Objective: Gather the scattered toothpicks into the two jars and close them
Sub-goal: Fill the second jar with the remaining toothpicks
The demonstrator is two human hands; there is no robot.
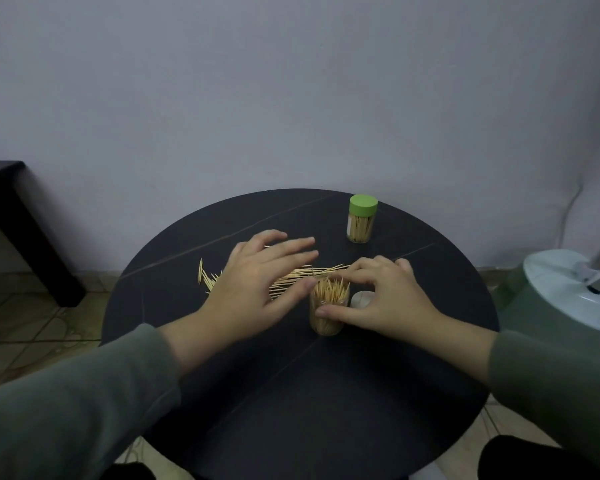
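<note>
Right hand (381, 296) grips open jar (327, 311), thumb in front, fingers curled behind rim. Left hand (257, 282) flat, fingers straight, over loose toothpicks (302, 273) just left of jar. Capped jar (361, 220) sits behind. Tip: hold jar steady, bunch sticks parallel before lifting.

A round dark bench (291, 393) with thin pale seams carries a green-lidded toothpick jar (361, 218) near its far edge, an open jar (328, 308) packed with toothpicks at centre, and loose toothpicks (291, 277) scattered just beside it
</note>
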